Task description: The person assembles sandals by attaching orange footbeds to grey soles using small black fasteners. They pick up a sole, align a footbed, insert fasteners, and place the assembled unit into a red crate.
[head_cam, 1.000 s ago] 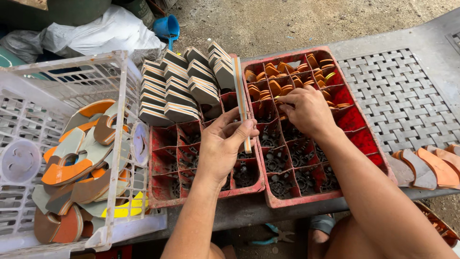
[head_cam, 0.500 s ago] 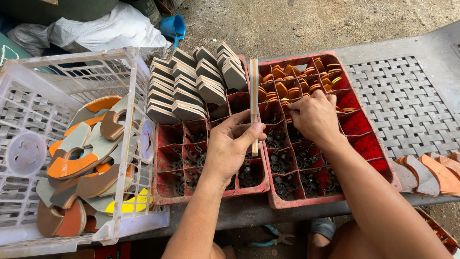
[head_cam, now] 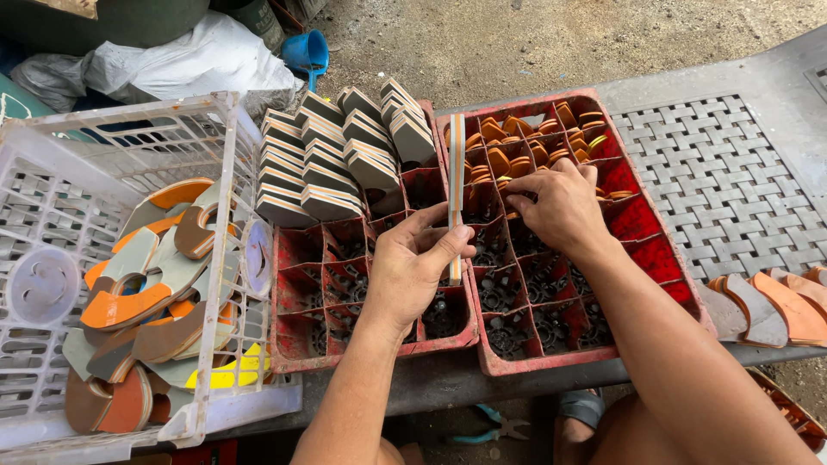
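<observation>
Foam strip (head_cam: 456,172) pinched upright in left hand (head_cam: 413,271); right hand (head_cam: 560,207) fingers orange pieces (head_cam: 517,159).

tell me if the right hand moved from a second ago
No, hardly at all. The right hand rests over the same middle cells of the right red crate, just below the orange pieces, as before; small shifts seem to be the camera's.

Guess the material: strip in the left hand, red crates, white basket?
Strip held by left hand: looks like laminated foam or rubber sheet, with matte orange and pale layers showing on its edge. Red crates: moulded plastic, scuffed and dirty, with thin divider walls. White basket: moulded plastic lattice, dull and grimy.
</observation>
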